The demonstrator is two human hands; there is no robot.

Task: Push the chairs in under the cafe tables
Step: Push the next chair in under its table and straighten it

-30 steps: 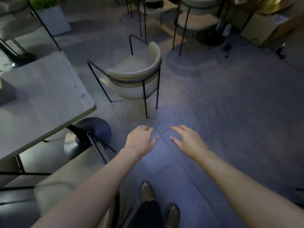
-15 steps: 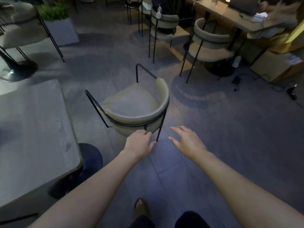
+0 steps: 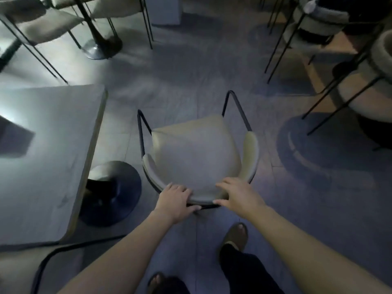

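Note:
A cream padded chair (image 3: 195, 153) with a thin black frame stands on the floor in the middle, just right of the grey cafe table (image 3: 42, 158) and outside its edge. Its curved backrest faces me. My left hand (image 3: 175, 201) curls over the backrest's left part, fingers on top and thumb underneath. My right hand (image 3: 239, 196) lies over the right part of the same rim, fingers toward the seat and thumb on the outer side.
The table's round dark pedestal base (image 3: 114, 194) sits beside the chair's left legs. Another chair's black frame (image 3: 42, 266) is at bottom left. More chairs stand at top left (image 3: 48, 24) and along the right (image 3: 364, 96). My feet (image 3: 235, 236) are behind the chair.
I have stepped up to the chair, which now lies right below me. Both hands went from hovering apart in the air to resting on its backrest.

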